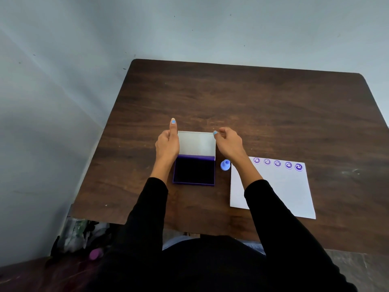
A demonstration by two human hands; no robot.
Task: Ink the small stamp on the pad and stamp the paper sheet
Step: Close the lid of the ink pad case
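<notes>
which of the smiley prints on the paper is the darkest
The rightmost smiley print, last in the row along the paper sheet's far edge; its ink is heavy and filled in, the other four are fainter.

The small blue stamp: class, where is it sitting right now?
In the head view, the small blue stamp stands on the table, right of centre, between the open ink pad and the paper sheet, untouched by either hand.

Both hands, left (167, 144) and right (228, 143), holding raised ink pad lid (196, 143), blue stamp (225, 165) beside paper sheet (280, 186)
</notes>
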